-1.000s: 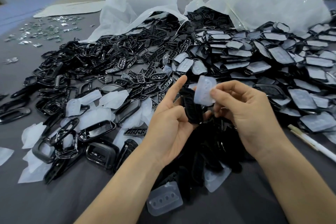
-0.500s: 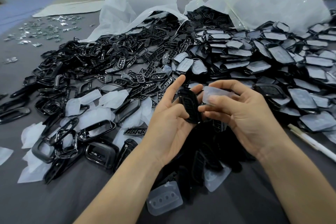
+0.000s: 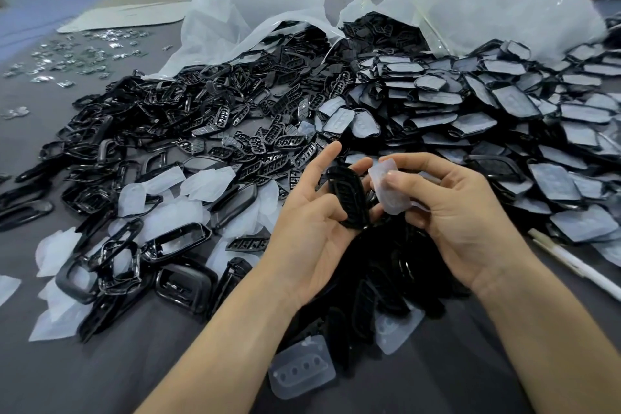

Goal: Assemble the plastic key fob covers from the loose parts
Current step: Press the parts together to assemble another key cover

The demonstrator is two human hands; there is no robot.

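My left hand (image 3: pixel 312 225) holds a black key fob frame (image 3: pixel 347 198) upright between thumb and fingers, the index finger stretched out. My right hand (image 3: pixel 463 222) pinches a translucent rubber button pad (image 3: pixel 386 190) right beside the frame, touching its right edge. A heap of loose black frames (image 3: pixel 174 118) covers the left of the grey table. Finished covers with pale pads (image 3: pixel 470 118) are piled on the right. Loose pads (image 3: pixel 161 208) lie at the left front, and one with several holes (image 3: pixel 302 368) lies near my forearms.
Two clear plastic bags (image 3: pixel 255 20) spill parts at the back. Small shiny metal pieces (image 3: pixel 77 54) are scattered far left. A white pen (image 3: pixel 578 265) lies at the right. A dark pile of parts (image 3: pixel 376 282) sits beneath my hands.
My right hand has turned the translucent pad from lying flat to standing upright against the black frame. My left hand has kept the frame almost still.
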